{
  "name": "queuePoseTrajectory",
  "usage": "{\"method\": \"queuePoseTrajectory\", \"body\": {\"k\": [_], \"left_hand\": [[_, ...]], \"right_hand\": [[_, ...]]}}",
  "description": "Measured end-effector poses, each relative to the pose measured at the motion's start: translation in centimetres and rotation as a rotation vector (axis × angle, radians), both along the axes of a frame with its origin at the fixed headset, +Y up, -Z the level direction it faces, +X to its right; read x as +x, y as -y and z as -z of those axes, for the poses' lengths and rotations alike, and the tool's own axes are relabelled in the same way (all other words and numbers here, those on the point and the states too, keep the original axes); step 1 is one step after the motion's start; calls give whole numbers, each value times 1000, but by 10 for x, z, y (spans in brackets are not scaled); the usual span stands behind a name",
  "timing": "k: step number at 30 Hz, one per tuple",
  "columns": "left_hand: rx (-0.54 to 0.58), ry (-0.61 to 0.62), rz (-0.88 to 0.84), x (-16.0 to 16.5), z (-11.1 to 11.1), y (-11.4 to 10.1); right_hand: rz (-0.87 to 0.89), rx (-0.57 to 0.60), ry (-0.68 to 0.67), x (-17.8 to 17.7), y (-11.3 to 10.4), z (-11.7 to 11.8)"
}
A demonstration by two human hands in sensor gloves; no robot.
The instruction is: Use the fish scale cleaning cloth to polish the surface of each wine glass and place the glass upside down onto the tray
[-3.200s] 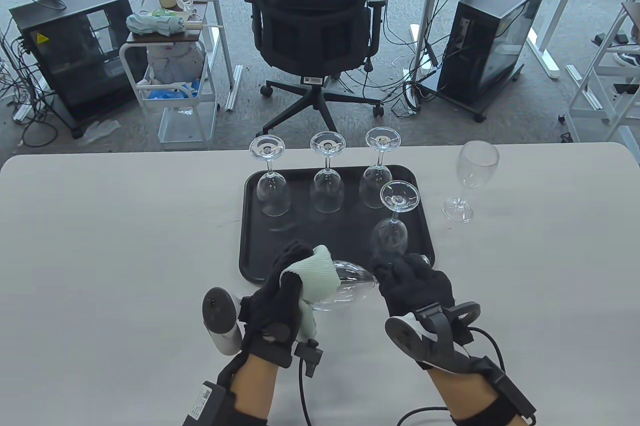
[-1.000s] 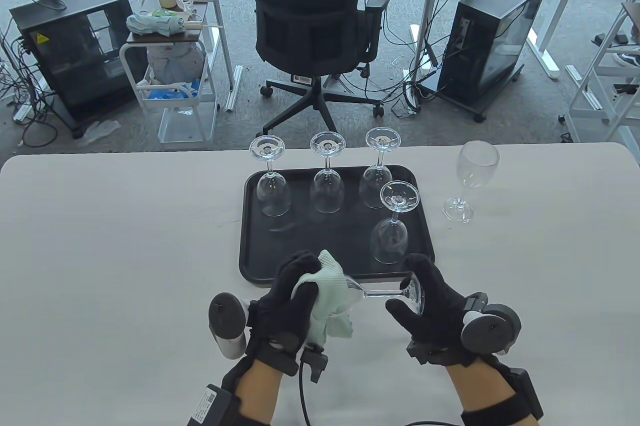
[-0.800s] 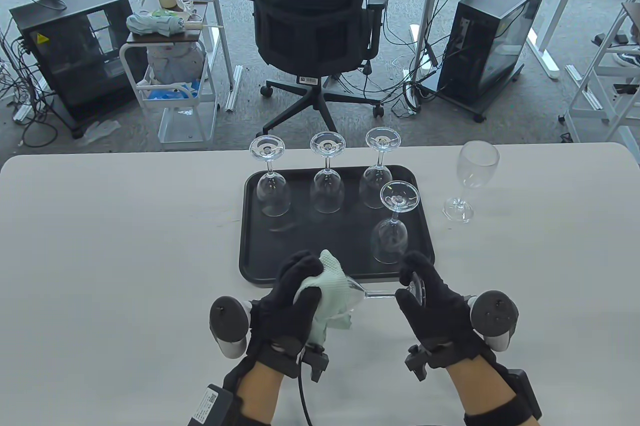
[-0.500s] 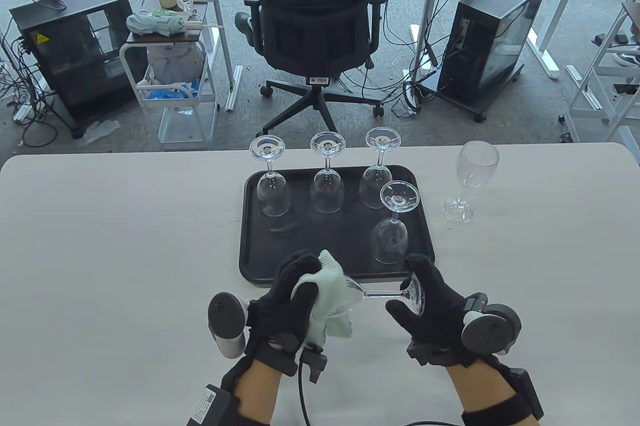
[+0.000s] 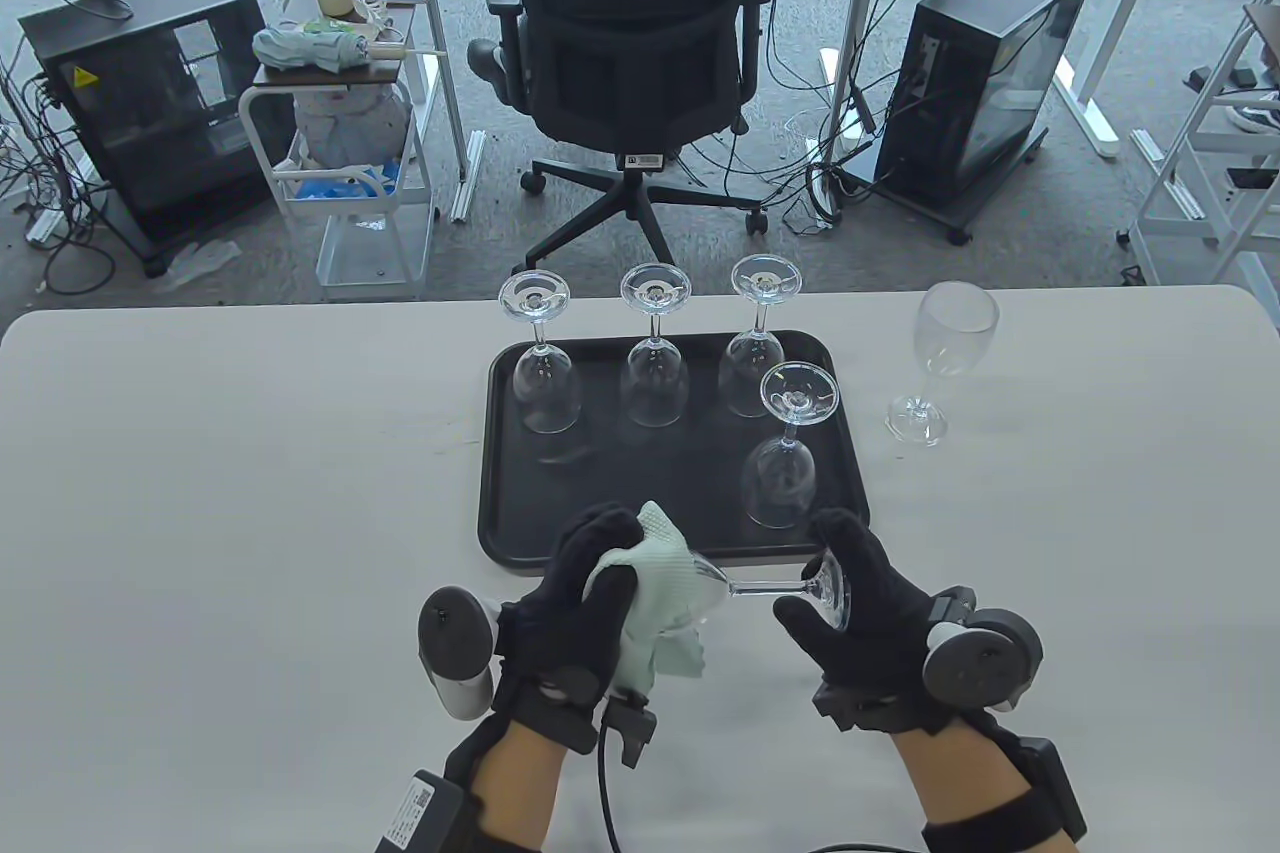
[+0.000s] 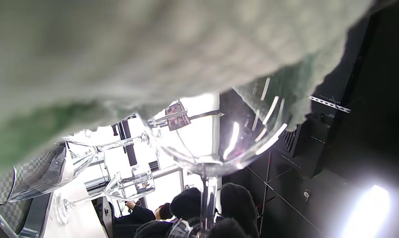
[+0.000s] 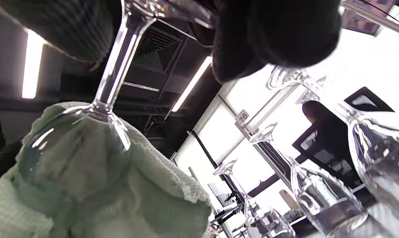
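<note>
Bowl of glass [image 5: 740, 587] hidden under cloth [image 5: 655, 588] (left hand [image 5: 580, 593] wrapping it), right hand [image 5: 850, 608] pinching foot.

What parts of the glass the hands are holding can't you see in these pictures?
- Table view: the bowl of the held glass is mostly wrapped in the green cloth, under the left hand.
- Left wrist view: the blurred cloth hides the bowl's rim.
- Right wrist view: the foot is cut off by the top edge and covered by the right hand's fingers.

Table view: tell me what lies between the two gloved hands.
In the table view, the held wine glass's stem spans the gap from the cloth-wrapped bowl in the left hand to the foot in the right hand.
</note>
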State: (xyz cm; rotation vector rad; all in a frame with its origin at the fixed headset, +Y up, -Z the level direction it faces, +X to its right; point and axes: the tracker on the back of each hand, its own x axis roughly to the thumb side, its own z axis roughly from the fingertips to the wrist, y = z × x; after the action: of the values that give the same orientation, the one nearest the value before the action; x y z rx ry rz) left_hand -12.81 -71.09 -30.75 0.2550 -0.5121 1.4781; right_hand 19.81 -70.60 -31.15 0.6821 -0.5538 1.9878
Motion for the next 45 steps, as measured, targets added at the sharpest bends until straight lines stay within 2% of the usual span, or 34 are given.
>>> {"method": "queuePoseTrajectory", "body": {"k": [3, 4, 6, 8, 9, 11, 12, 14, 16, 17, 18, 19, 21, 23, 25, 27, 32, 33, 35, 37, 39, 40, 41, 43, 45], "left_hand": [[86, -28, 32, 1, -1, -3], [94, -41, 48, 0, -1, -3], [74, -16, 40, 0, 0, -4], [41, -36, 25, -3, 1, -3], [3, -6, -14, -3, 2, -2], [-22, 24, -35, -2, 2, 0], [-18, 16, -41, -2, 1, 0], [-5, -3, -22, 0, 0, 0], [45, -7, -8, 1, -1, 0], [76, -20, 17, 2, -1, -2], [95, -51, 47, 0, -2, -2], [92, -57, 52, 0, -1, -3], [54, -23, 37, -1, 0, -2], [-20, -14, -7, -3, 2, 2], [-40, 20, -24, -2, 3, 3], [-28, 4, -19, -1, 1, 2], [81, -36, 39, 0, -1, -2], [87, -41, 40, 0, -1, -3], [69, -23, 41, 0, -1, -4], [12, -33, 9, -3, 1, -2], [-32, 21, -18, -3, 2, 0], [-27, 19, -16, -3, 3, 0], [-18, 7, -14, -2, 1, -1], [4, -5, -2, -1, 0, -1], [73, -13, 30, 1, -2, -4]], "right_hand": [[111, -308, -77, 1, 6, 6], [107, -291, -107, 1, 7, 6], [28, -179, -51, 2, 4, 4], [-70, 9, -27, -1, -1, 0], [-132, 116, 7, -1, -4, -4], [-148, 198, 39, -1, -7, -7], [-122, 175, 37, -1, -7, -6], [-17, 32, -5, -1, -3, -2], [74, -139, -25, 1, 3, 3], [121, -276, -44, 1, 7, 6], [135, -335, -93, 1, 10, 6], [118, -299, -116, 1, 9, 6], [18, -171, -42, 1, 6, 3], [-125, 61, 3, -1, 0, -3], [-165, 162, 49, -1, -3, -6], [-76, 102, 30, 0, 0, -4], [118, -287, -68, 1, 8, 5], [110, -260, -91, 1, 7, 4], [17, -165, -41, 1, 3, 2], [-82, 10, -14, -1, -1, -2], [-160, 155, 37, -2, -5, -6], [-147, 162, 46, -2, -5, -6], [-106, 127, 45, -1, -5, -5], [20, -47, -9, -1, -1, -2], [133, -269, -55, 2, 4, 2]]}}
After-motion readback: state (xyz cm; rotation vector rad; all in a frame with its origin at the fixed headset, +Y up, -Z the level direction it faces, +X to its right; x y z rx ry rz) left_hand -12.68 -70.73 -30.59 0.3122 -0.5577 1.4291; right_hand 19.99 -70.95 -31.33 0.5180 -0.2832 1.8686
